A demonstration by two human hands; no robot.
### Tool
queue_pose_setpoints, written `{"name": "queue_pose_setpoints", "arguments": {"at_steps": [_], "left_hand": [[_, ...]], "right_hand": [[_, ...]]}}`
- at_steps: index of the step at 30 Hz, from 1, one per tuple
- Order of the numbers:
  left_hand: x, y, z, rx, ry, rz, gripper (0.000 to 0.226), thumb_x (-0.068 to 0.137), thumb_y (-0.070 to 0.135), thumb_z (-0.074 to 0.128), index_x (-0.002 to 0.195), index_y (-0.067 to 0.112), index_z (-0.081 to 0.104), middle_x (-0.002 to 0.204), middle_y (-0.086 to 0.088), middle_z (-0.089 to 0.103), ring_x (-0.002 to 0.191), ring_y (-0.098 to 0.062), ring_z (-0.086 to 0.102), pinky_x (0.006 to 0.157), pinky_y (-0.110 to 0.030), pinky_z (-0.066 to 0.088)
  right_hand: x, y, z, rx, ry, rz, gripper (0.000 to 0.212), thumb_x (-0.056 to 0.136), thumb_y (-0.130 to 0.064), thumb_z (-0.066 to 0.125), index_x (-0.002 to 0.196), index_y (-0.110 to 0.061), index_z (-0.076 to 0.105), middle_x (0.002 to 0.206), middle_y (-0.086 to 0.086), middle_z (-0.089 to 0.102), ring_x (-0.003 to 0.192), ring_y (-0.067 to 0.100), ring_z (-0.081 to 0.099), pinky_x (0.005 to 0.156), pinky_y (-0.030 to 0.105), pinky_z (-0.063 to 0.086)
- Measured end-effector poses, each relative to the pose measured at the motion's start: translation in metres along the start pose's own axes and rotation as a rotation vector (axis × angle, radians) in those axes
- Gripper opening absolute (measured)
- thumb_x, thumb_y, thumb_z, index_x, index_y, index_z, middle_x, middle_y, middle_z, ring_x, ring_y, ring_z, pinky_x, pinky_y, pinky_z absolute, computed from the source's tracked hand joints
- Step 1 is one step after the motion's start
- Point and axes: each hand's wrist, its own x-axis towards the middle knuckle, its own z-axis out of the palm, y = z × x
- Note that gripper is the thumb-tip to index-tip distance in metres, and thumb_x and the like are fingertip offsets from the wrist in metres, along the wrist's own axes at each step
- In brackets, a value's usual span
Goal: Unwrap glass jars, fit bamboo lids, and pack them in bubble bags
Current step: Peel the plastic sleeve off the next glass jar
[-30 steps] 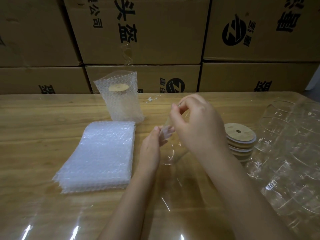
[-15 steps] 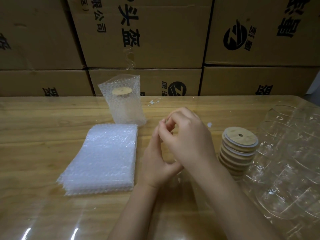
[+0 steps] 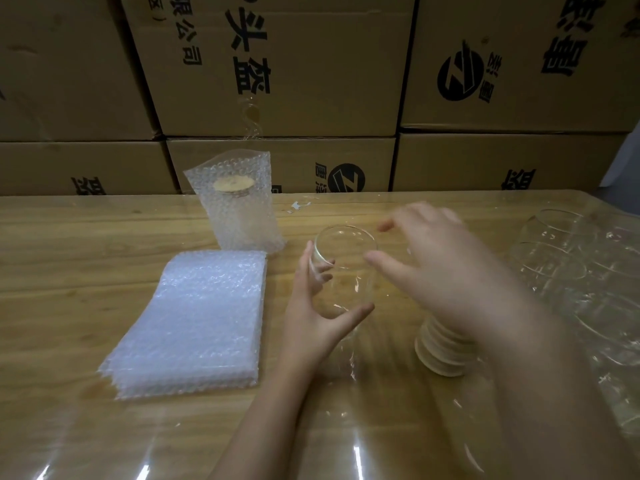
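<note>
A clear glass jar (image 3: pixel 344 271) stands upright near the middle of the wooden table (image 3: pixel 86 244), with its mouth open at the top and no lid on it. Whether its base rests on the table or is lifted a little, I cannot tell.

The left hand (image 3: pixel 311 310) holds the jar from the left side. The thumb lies across the near lower part of the glass, and the other fingers (image 3: pixel 323 268) curl round the far side, where they show through the wall.

The right hand (image 3: pixel 446 268) is just to the right of the jar and blurred. Its fingers are spread apart and hold nothing. The thumb tip is close to the jar's right wall, below the rim, but contact is not clear.

Under this hand, to the right of the jar and a little nearer to the person, is a stack of bamboo lids (image 3: pixel 443 351) (its top is hidden by the hand).

Further to the right of the jar lie several wrapped jars (image 3: pixel 568 268) in clear film, on their sides.

To the left of the jar is a flat pile of bubble bags (image 3: pixel 194 320). Behind the jar and to its left stands a packed jar (image 3: pixel 239 209) — already in a bubble bag, with its bamboo lid showing through.

Beyond the jar, at the far edge of the table, cardboard boxes (image 3: pixel 311 64) are stacked like a wall.
</note>
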Motion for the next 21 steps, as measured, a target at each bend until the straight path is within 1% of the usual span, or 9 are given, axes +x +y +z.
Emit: {"name": "queue_pose_setpoints", "arguments": {"at_steps": [1,3,6,8,10,12,16,18,21], "left_hand": [[0.000,-0.005,0.000,-0.024,-0.008,0.008,0.113,0.059,0.048,0.087,0.149,0.043,0.018,0.125,0.021,0.054,0.116,0.002,0.054,0.084,-0.013,0.047],[0.001,-0.008,0.000,-0.025,-0.039,-0.007,0.118,0.056,0.055,0.084,0.150,0.042,0.014,0.122,0.025,0.055,0.114,0.003,0.055,0.089,-0.016,0.047],[0.004,-0.011,0.001,-0.033,-0.069,-0.027,0.120,0.054,0.059,0.080,0.151,0.043,0.010,0.124,0.024,0.057,0.113,0.005,0.056,0.100,-0.027,0.045],[0.004,-0.011,0.001,-0.027,-0.086,-0.049,0.120,0.054,0.058,0.080,0.150,0.045,0.010,0.126,0.024,0.056,0.112,0.006,0.056,0.099,-0.025,0.045],[0.004,-0.013,0.001,-0.020,-0.092,-0.063,0.119,0.054,0.059,0.080,0.149,0.047,0.010,0.126,0.026,0.055,0.113,0.007,0.055,0.094,-0.019,0.044],[0.004,-0.015,0.002,-0.029,-0.079,-0.072,0.118,0.053,0.059,0.080,0.149,0.048,0.011,0.124,0.025,0.056,0.111,0.007,0.056,0.092,-0.018,0.044],[0.004,-0.016,0.001,-0.084,-0.039,-0.087,0.102,0.053,0.054,0.080,0.137,0.056,0.023,0.123,0.021,0.058,0.111,0.002,0.058,0.103,-0.037,0.047],[0.002,-0.016,0.002,-0.098,-0.032,-0.099,0.096,0.052,0.054,0.081,0.132,0.058,0.027,0.121,0.024,0.059,0.112,0.001,0.058,0.103,-0.038,0.047],[0.001,-0.016,0.003,-0.102,-0.015,-0.100,0.093,0.052,0.054,0.081,0.130,0.056,0.030,0.121,0.022,0.059,0.111,0.001,0.059,0.103,-0.035,0.047]], "right_hand": [[-0.003,0.006,-0.008,-0.047,-0.026,0.053,0.047,0.089,-0.053,0.048,0.131,-0.031,0.046,0.139,-0.007,0.042,0.130,0.016,0.034,0.104,0.039,0.036],[-0.010,0.015,-0.020,-0.067,-0.041,0.142,0.049,0.089,-0.049,0.053,0.133,-0.032,0.044,0.142,-0.007,0.041,0.132,0.019,0.033,0.106,0.040,0.033],[-0.019,0.027,-0.032,-0.062,-0.124,0.228,0.053,0.088,-0.045,0.059,0.137,-0.034,0.040,0.144,-0.005,0.038,0.132,0.022,0.035,0.101,0.038,0.036],[-0.022,0.031,-0.034,-0.066,-0.229,0.272,0.058,0.085,-0.045,0.063,0.137,-0.035,0.039,0.144,-0.004,0.037,0.128,0.023,0.040,0.096,0.036,0.039],[-0.021,0.033,-0.033,-0.059,-0.280,0.286,0.061,0.083,-0.044,0.066,0.137,-0.035,0.039,0.143,-0.004,0.036,0.123,0.022,0.045,0.089,0.032,0.041],[-0.018,0.033,-0.028,-0.055,-0.310,0.293,0.065,0.083,-0.041,0.068,0.140,-0.033,0.036,0.143,-0.002,0.037,0.122,0.022,0.046,0.088,0.031,0.041],[-0.010,0.038,-0.018,-0.090,-0.309,0.297,0.065,0.084,-0.039,0.067,0.141,-0.034,0.036,0.145,-0.001,0.037,0.126,0.027,0.043,0.099,0.037,0.042],[-0.008,0.041,-0.015,-0.077,-0.316,0.301,0.062,0.085,-0.037,0.067,0.140,-0.036,0.038,0.144,0.001,0.039,0.125,0.028,0.044,0.098,0.038,0.044],[-0.007,0.046,-0.014,-0.097,-0.308,0.277,0.056,0.085,-0.041,0.066,0.135,-0.044,0.041,0.135,-0.001,0.046,0.123,0.027,0.043,0.096,0.038,0.043]]}}
